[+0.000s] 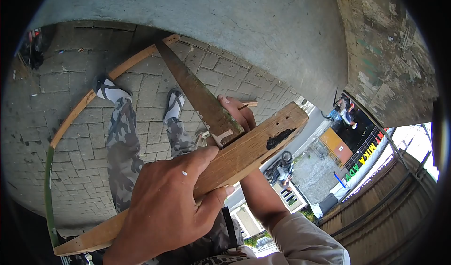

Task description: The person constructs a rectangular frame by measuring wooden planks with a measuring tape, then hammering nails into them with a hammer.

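Note:
A large frame saw slants through the view, its rusty, tapering blade [190,84] meeting a thick wooden bar [263,143] close to me. The bar has small holes and a dark slot near its upper right end. My left hand [164,204] is closed around the bar, back of the hand up, thumb along its lower edge. Behind the bar, my right hand [235,112] is closed at the wide end of the blade; the bar hides part of it. Far from me, a thin wooden strip [77,112] passes by my left foot, joined to a green strip [49,194].
Paving bricks [75,159] lie under my sandalled feet. A smooth grey concrete surface [263,21] rises beyond, with a stained wall [390,53] at upper right. A motorcycle [281,166], a person [346,112] and a corrugated roof [390,204] show at right. A dark bag [34,51] sits at far left.

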`<state>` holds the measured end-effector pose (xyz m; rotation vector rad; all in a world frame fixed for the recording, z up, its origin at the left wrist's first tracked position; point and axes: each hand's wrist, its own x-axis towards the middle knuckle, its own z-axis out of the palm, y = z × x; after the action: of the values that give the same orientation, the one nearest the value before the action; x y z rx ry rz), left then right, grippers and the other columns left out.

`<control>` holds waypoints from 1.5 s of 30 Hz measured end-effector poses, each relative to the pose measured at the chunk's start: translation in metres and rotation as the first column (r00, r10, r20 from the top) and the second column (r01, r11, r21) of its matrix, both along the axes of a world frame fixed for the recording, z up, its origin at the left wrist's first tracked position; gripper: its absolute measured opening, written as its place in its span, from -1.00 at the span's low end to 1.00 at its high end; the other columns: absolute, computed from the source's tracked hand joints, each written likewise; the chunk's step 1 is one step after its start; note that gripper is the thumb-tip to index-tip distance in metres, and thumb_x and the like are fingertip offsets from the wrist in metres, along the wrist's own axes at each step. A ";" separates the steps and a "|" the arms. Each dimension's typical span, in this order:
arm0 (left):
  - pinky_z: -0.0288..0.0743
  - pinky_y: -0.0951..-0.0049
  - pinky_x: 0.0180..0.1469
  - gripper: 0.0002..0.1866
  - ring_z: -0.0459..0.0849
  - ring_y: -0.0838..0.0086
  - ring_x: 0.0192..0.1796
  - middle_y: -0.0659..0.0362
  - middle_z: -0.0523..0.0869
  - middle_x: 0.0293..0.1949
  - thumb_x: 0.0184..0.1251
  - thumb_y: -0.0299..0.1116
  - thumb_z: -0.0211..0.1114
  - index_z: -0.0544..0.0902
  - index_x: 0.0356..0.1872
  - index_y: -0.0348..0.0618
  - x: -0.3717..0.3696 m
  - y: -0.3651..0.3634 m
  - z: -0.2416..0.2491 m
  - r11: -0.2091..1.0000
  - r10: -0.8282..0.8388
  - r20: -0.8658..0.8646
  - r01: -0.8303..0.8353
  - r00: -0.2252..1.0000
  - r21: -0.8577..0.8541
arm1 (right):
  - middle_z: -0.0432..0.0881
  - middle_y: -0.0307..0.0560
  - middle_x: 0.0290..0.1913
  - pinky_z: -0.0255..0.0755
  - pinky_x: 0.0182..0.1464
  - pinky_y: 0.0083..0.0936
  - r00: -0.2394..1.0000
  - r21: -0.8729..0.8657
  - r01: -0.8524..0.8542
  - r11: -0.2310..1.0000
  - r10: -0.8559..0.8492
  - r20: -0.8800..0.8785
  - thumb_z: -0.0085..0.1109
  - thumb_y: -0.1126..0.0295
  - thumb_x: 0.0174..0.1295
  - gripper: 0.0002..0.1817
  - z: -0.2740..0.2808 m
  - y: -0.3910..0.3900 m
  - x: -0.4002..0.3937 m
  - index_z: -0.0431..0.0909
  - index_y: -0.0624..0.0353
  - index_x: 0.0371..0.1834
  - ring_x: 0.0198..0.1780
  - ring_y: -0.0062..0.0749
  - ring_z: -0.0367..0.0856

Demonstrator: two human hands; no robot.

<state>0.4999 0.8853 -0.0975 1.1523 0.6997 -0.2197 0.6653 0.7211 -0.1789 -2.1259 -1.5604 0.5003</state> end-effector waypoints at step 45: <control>0.64 0.13 -0.15 -0.42 0.79 -0.06 -0.23 -0.21 0.75 -0.16 0.23 -0.26 0.45 0.56 0.17 -0.47 0.006 -0.027 0.003 0.942 -0.116 0.000 0.110 0.993 0.316 | 0.63 0.09 0.17 0.52 0.21 -0.25 0.997 0.038 0.073 0.997 -0.071 -0.034 0.46 0.24 0.21 -0.30 -0.014 -0.022 -0.006 0.46 0.18 0.42 0.16 -0.07 0.60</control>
<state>0.5059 0.8581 -0.0943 1.5015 0.6684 -0.1977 0.6595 0.6995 -0.1932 -2.1256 -1.4586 0.4736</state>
